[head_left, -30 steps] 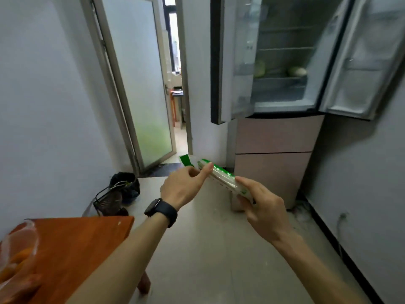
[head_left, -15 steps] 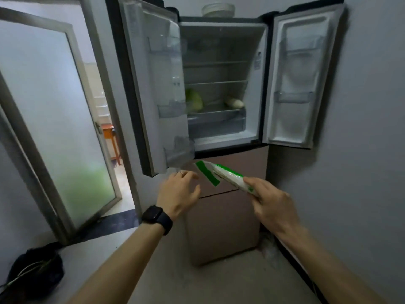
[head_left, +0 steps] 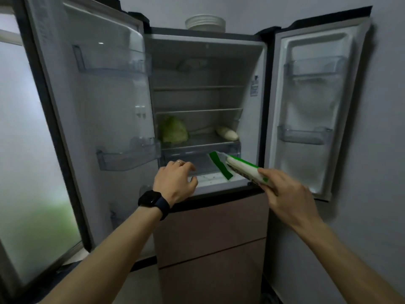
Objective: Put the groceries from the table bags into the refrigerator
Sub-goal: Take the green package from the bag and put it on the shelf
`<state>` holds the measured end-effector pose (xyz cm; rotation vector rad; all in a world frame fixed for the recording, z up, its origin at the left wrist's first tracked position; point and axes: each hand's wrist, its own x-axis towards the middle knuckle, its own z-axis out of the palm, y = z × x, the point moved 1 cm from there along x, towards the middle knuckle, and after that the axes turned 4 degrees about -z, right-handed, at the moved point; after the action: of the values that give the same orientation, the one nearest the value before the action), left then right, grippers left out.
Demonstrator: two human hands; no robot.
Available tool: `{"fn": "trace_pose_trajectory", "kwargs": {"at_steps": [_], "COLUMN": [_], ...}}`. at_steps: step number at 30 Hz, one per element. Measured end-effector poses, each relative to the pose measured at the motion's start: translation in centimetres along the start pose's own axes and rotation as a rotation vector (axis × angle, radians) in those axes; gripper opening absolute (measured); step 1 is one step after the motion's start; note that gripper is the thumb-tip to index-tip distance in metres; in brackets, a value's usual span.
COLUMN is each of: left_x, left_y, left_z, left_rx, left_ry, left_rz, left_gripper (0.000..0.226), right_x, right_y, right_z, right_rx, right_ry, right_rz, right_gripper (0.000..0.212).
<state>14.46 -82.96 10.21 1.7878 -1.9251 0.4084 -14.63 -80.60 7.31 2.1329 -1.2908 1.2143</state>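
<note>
I hold the green-and-white packet in my right hand. The fingers and thumb are wrapped around its near end, so the far end with the loose green flap points into the open refrigerator. The packet is in the air in front of the lowest part of the fresh compartment and is not yet on any shelf. I think it is held lengthwise and a little tilted so that it can slide in end first. What is inside it I cannot read.

My left hand holds nothing. Its fingers are loosely curled in front of the clear drawer at the bottom of the compartment. Whether the fingertips touch the drawer front I cannot tell. My judgement is that this hand is there to pull the drawer out for the packet.

On the shelf just above the drawer lie a cabbage at the left and a white radish at the right, well apart.

Both doors stand wide open. The lower bin of the left door sticks out near my left hand and could catch the wrist. The right door is just beside my right hand. A stack of bowls sits on top of the refrigerator. The brown lower drawers are closed.
</note>
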Motion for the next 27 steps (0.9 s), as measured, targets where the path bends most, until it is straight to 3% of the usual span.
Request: {"fn": "trace_pose_trajectory", "kwargs": {"at_steps": [11, 17, 27], "left_x": [20.3, 30.0, 44.5], "left_y": [3.3, 1.8, -3.4], "left_z": [5.3, 8.0, 13.8], "left_rx": [0.079, 0.13, 0.196], "left_ry": [0.122, 0.18, 0.181], "left_rz": [-0.083, -0.071, -0.075], "left_gripper": [0.038, 0.049, 0.055], "right_x": [18.0, 27.0, 38.3], "right_y": [12.9, 17.1, 20.8], "right_z": [8.4, 13.8, 24.8], "right_rx": [0.016, -0.038, -0.258], "right_ry": [0.137, 0.219, 0.088], "right_rz": [-0.143, -0.148, -0.104], "right_gripper": [0.036, 0.037, 0.047]}}
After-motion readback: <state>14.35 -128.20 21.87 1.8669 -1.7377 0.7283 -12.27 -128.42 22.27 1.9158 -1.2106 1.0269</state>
